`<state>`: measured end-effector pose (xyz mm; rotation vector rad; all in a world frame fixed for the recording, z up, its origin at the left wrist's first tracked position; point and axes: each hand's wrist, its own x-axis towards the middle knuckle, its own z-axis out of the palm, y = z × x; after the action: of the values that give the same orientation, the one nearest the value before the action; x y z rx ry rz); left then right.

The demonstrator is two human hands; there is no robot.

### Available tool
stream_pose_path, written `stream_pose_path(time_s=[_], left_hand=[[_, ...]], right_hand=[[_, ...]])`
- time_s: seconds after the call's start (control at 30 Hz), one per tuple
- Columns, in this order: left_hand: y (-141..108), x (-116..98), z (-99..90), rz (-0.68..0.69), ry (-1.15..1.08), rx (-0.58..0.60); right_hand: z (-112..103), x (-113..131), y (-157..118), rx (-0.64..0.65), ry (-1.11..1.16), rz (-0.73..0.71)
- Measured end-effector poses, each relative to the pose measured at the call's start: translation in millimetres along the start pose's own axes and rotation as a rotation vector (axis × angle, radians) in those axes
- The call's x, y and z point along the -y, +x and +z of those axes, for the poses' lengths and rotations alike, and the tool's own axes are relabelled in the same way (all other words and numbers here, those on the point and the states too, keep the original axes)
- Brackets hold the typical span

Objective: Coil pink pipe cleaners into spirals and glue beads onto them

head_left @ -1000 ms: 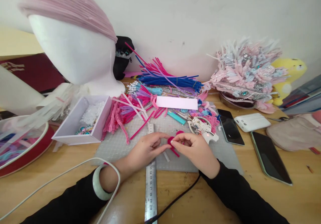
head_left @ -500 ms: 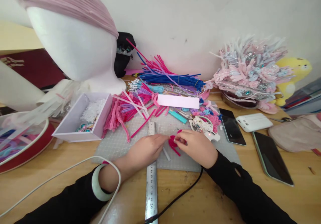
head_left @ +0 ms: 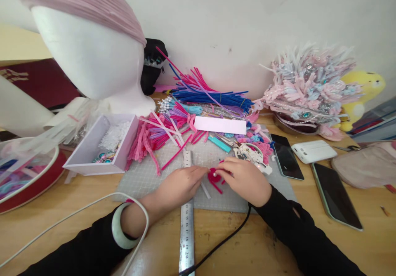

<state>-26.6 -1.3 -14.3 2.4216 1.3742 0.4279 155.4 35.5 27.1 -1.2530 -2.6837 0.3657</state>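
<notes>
Two hands met on a curled magenta pipe cleaner [head_left: 212,178] over the gray cutting mat [head_left: 139,182].
The left hand [head_left: 177,183] had its fingers closed on the curl's left edge, its thumb hidden, while the right hand [head_left: 247,181] pinched the right edge with bent fingers. A white pearl bead [head_left: 214,174] showed at the center, between the fingertips, and a loose magenta end slanted down toward the near side. Beneath the left wrist ran a steel ruler [head_left: 187,226], partly on the mat and partly on the bare wooden desk [head_left: 235,247]. A pale strip [head_left: 205,189] lay just beside the left fingers. Farther back, a turquoise-handled tool [head_left: 219,143] lay near a white paper strip [head_left: 220,125].
</notes>
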Motion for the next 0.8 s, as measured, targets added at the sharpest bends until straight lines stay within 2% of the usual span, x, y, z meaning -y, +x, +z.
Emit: stream_pose_path(time_s=[0.13, 0.23, 0.4, 0.8], left_hand=[[0, 0, -0.2, 0.024, 0.038, 0.037], [0, 0, 0.1, 0.031, 0.057, 0.060], [0, -1, 0.5, 0.044, 0.085, 0.077], [0, -1, -0.2, 0.077, 0.101, 0.079]], right_hand=[[1, 3, -11, -0.098, -0.064, 0.002], [8, 3, -18, -0.111, -0.116, -0.042], [16, 0, -21, -0.100, -0.174, -0.069], [14, 3, -18, -0.021, -0.200, -0.042]])
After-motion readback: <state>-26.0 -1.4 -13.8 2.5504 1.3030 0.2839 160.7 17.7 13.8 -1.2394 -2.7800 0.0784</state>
